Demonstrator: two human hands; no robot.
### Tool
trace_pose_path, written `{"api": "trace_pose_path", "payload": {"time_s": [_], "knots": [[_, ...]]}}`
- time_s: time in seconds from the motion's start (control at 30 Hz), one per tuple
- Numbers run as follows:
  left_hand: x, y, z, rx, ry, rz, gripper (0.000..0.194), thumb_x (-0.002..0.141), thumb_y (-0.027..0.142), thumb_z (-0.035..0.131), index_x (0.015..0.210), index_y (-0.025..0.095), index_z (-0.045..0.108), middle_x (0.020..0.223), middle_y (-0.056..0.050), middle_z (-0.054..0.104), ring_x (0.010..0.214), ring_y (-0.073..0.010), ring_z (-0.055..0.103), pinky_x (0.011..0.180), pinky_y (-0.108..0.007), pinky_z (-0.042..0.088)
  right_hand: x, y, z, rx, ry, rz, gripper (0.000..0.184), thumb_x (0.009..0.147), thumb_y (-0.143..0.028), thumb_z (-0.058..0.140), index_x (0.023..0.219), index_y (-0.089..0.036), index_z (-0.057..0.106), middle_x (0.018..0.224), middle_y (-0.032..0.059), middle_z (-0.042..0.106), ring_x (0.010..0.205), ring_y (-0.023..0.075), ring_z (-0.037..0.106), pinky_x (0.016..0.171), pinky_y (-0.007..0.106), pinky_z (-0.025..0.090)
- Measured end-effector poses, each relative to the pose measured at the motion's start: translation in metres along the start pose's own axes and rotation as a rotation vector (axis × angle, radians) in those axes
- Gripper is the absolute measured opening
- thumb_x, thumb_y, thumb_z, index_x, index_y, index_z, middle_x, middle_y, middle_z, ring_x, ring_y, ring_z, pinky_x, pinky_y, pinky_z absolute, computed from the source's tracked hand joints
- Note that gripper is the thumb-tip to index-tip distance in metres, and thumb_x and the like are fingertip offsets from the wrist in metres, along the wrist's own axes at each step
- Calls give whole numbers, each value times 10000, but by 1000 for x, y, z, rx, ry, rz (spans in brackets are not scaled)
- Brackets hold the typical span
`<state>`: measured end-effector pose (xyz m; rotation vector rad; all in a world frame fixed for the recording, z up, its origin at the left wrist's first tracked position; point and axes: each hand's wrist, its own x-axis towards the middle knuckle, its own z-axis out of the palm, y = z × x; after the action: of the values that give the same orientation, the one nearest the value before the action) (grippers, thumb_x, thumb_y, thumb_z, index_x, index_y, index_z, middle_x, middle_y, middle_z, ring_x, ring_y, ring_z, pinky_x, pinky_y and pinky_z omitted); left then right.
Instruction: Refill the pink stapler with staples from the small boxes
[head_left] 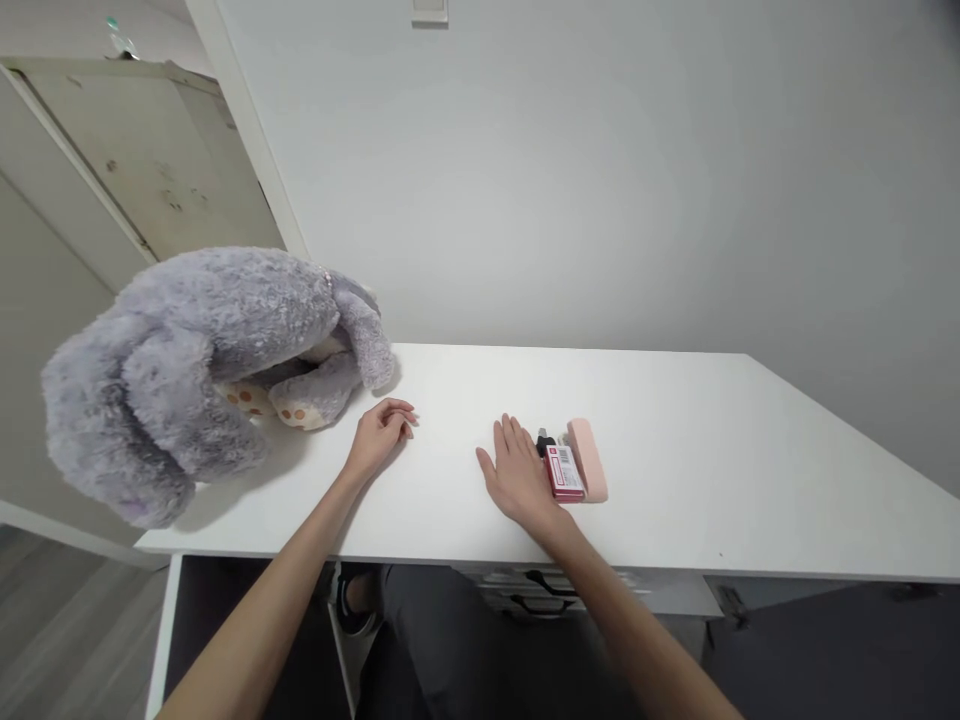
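Note:
On the white desktop, my left hand (384, 432) rests with its fingers loosely curled and slightly apart, nothing in it. A big grey-lilac plush toy (232, 300) slumps just beyond it to the left, its paws turned toward me. My right hand (517, 470) lies on its edge or palm, fingers stretched out, beside a small group of things. Nearest to it is a small red and white box (564, 474), which its side seems to touch. Behind that box sits a small black object (543, 440) with a light tip, partly hidden. A pink oblong case (588, 460) lies along the box's right side.
The white desk (675, 450) runs along a pale wall (600, 200) with a switch plate (430, 12). Below its front edge are drawers with black handles (551, 583) and my legs (465, 650). A worn cream cabinet (150, 150) stands at the far left.

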<state>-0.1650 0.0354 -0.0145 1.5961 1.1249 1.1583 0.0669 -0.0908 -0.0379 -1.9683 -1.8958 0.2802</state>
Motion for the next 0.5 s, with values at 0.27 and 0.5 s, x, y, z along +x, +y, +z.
{"api": "trace_pose_path", "payload": {"time_s": [0.27,0.5], "knots": [[0,3,0,26,-11,4,216,757,299,618,925,172,669,845,-64,757,615,-148,627,597,-282,437,-6,74,-18,-35,-10,-41,740,1125,-486,252,1666,15,312,1775,213,203,1670,304,165,1353,484,139],[0,6,0,94,-15,15,219,769,294,594,933,173,675,852,-69,762,629,-157,632,612,-287,438,-1,153,-39,-43,43,-25,736,1120,-486,274,1635,32,368,1749,245,276,1654,328,224,1351,499,163]]}}
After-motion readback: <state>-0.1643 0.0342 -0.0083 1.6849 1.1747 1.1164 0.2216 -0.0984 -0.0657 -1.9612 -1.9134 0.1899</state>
